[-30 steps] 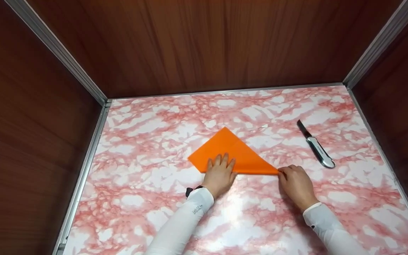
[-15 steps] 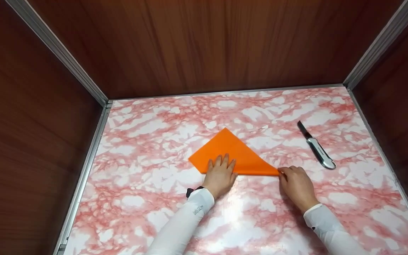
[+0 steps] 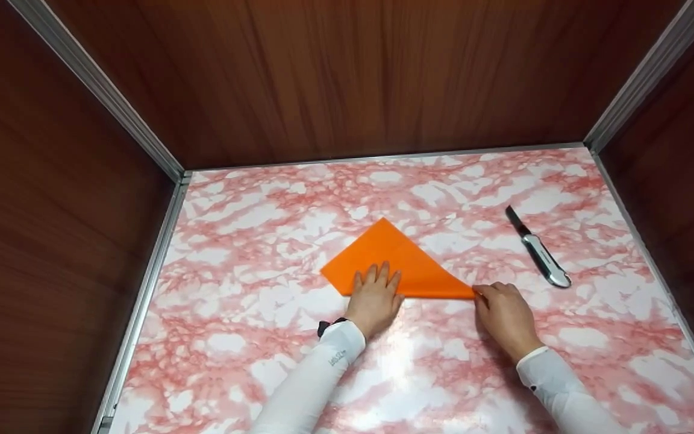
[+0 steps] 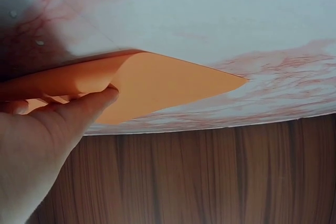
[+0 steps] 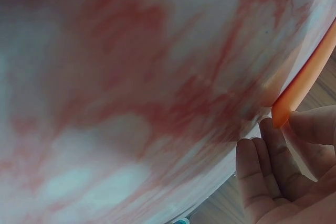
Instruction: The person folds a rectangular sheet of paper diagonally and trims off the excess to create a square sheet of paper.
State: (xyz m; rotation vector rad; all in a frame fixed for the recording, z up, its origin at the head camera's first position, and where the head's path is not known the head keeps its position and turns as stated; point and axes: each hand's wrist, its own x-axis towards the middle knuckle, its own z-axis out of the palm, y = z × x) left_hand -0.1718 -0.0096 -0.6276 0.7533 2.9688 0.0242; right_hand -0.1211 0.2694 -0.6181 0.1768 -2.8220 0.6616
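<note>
A folded sheet of orange paper lies on the table, its top point facing the far wall. Across its lower left part my left hand rests with fingers spread, pressing it down. The left wrist view shows that hand's thumb against the curved fold of the paper. At the paper's right tip, my right hand pinches the corner between thumb and forefinger. In the right wrist view the pinched corner shows between the fingertips, while the other fingers are bent beside it.
A box cutter with its dark blade out lies to the right of the paper, beyond my right hand. The table has a red-and-white marbled top. Brown wood-grain walls with metal edging enclose it at the back and both sides.
</note>
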